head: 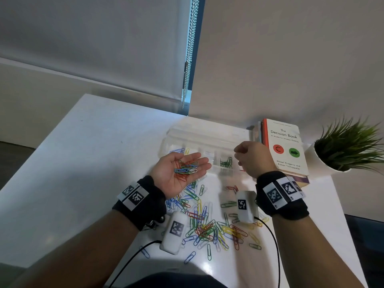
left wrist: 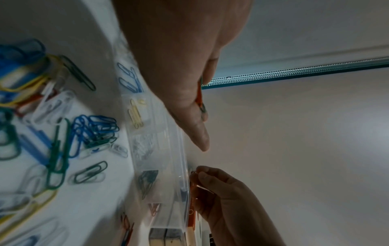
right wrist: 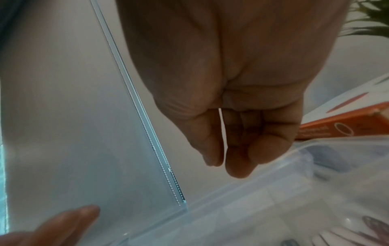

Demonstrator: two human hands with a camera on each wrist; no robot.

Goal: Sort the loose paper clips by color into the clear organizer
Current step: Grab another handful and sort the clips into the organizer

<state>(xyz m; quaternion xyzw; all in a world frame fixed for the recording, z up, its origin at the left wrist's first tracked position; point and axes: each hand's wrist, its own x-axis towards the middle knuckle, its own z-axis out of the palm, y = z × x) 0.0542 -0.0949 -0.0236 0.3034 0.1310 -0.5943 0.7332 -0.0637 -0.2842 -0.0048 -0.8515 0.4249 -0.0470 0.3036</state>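
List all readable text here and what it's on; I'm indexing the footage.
"The Decision Book": book cover.
"50 Models for Strategic Thinking": same cover, faint.
"Mikael Krogerus and Roman Tschäppeler": same cover, lower.
Book spine lettering: blurred.
Wrist tags: square codes, no words.

You're at a desk (head: pixel 104 132) in an office or study. A roller blind (head: pixel 93 44), books (head: pixel 284 146) and plant (head: pixel 349 146) suggest it.

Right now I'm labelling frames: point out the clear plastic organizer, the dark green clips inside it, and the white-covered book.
clear plastic organizer (head: pixel 209 133): head view, bare open lid.
dark green clips (head: pixel 226 162): head view, middle of cluster.
white-covered book (head: pixel 285 147): head view, front cover.
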